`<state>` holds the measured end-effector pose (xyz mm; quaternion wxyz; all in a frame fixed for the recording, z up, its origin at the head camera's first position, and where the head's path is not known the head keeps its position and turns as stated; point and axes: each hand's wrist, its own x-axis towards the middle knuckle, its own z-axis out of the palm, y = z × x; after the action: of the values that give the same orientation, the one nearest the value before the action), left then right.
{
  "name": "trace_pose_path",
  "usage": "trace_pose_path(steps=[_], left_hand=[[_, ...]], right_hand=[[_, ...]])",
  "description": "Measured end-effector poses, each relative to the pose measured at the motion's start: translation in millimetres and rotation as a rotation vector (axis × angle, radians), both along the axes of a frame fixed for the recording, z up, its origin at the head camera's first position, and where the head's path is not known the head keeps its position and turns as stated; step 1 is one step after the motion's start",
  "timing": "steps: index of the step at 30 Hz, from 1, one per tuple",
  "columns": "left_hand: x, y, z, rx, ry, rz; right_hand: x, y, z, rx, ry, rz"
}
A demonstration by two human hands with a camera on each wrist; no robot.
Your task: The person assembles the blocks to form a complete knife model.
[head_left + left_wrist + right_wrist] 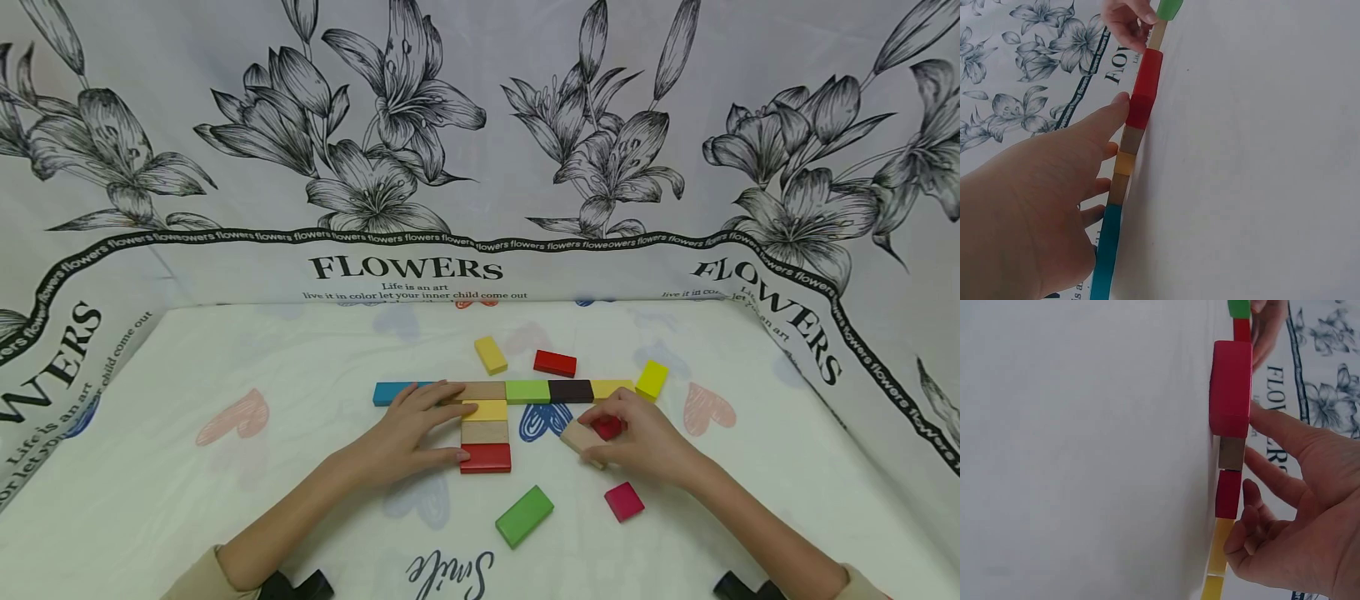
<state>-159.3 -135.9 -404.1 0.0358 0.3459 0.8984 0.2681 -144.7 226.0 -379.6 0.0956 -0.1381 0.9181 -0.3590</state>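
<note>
My left hand (408, 437) lies over the left part of a block layout, fingers extended across the tan block (483, 391) and thumb at the edge of the red block (486, 458). Between those two sit a yellow block (487, 410) and another tan block (487, 432), forming a column below the row. In the row, a blue block (393, 393) is at the left end, then lime green (527, 392), black (570, 391) and yellow blocks. My right hand (645, 433) pinches a tan wooden block (577, 437) by its ends. Beside it, a red block (607, 427) is partly hidden by the fingers.
Loose blocks lie around: a yellow block (491, 355) and a red block (555, 363) behind the row, a bright yellow block (652, 380) at its right end, a green block (524, 517) and a crimson block (624, 502) in front. A flower-printed cloth (510, 192) hangs behind.
</note>
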Motion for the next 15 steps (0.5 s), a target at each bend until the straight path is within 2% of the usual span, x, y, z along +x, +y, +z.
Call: trace_pose_path(steps=[6, 15], left_hand=[[0.1, 0.5, 0.1, 0.003, -0.002, -0.002], [-0.2, 0.1, -0.7, 0.009, -0.009, -0.001]], right_hand=[[-1.5, 0.9, -0.7, -0.018, -0.038, 0.042], [-4.0, 1.9, -0.1, -0.02, -0.02, 0.16]])
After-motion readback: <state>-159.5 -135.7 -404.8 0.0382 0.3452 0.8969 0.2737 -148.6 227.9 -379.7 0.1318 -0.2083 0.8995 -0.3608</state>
